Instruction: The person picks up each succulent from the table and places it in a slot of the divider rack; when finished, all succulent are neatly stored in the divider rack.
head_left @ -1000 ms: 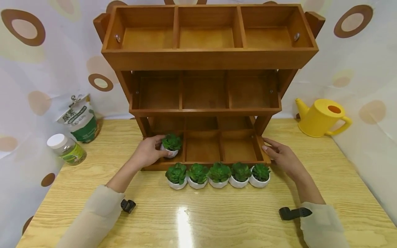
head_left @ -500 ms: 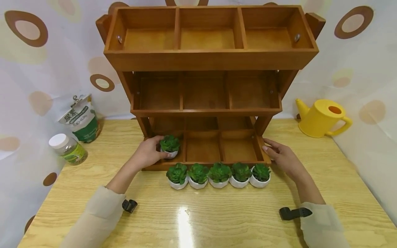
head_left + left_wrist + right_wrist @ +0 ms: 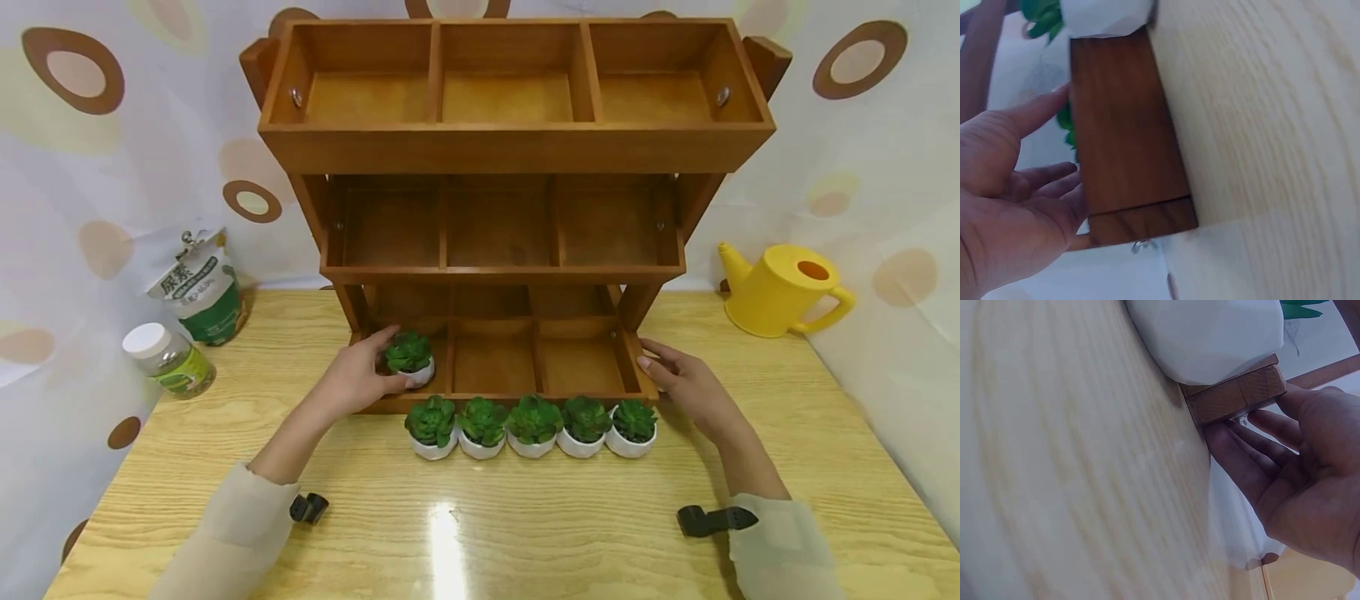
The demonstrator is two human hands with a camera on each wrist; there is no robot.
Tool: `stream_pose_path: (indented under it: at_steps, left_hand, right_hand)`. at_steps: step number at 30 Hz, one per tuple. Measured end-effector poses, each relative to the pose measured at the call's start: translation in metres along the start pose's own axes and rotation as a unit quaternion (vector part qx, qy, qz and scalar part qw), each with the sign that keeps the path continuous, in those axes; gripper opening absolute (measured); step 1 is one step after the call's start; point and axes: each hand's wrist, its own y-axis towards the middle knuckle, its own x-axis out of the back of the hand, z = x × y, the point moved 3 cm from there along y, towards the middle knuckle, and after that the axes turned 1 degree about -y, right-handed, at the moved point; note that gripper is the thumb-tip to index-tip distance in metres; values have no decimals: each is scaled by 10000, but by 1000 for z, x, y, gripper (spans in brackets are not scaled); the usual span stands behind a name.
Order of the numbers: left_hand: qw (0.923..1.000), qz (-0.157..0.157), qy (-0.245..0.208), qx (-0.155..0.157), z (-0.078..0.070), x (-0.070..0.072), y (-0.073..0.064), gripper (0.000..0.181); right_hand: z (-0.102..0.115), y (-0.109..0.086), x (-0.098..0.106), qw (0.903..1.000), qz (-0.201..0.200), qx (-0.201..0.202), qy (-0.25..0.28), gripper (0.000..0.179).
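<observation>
My left hand (image 3: pixel 358 377) holds a potted succulent (image 3: pixel 408 354) in the lowest left compartment of a brown wooden plant stand (image 3: pixel 517 150). Its thumb lies along the front of the white pot, with the other fingers behind on the left. In the left wrist view the stand's front board (image 3: pixel 1125 125) hides the pot, and leaves show between thumb and fingers. With my right hand (image 3: pixel 686 383) I grip the right end of the bottom tier, thumb at its top edge and fingers along the outer side. A row of several succulents in white pots (image 3: pixel 531 448) stands right before the stand.
A yellow watering can (image 3: pixel 780 292) stands at the back right. On the left are a jar with a white lid (image 3: pixel 171 360) and a green-and-white bag (image 3: pixel 206 292). The stand's upper tier overhangs the lower ones. Patterned cloth (image 3: pixel 67 208) backs the wooden table (image 3: pixel 600 525).
The held succulent has shifted slightly left and toward me within its compartment, and more of its pot shows now. My right hand stays on the stand's end. The whole view has drifted slightly.
</observation>
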Motion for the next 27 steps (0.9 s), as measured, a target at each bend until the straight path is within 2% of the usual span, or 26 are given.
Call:
stream_pose_path:
  at_steps: [7,11,17,22,27]
  left_hand:
    - [9991,-227,-260,-264,-2,11,-24,87]
    - [9980,-373,-410,-297,-5,9,-41,89]
    - [9943,-670,-813,-136,-4,3,-65,68]
    - [9913,-319,-1268,175,0,-9,-77,56]
    - [9930,-66,-1155,240,3,-22,-79,59]
  right_hand:
    - [0,1,2,10000,-18,-2,-90,74]
    - [-1,0,2,9999,-17,-28,-129,74]
    - [-2,-1,2,9998,-26,-36,-184,75]
    - [-2,0,2,9998,-28,2,-210,75]
    - [0,0,0,9999,2,7,-136,76]
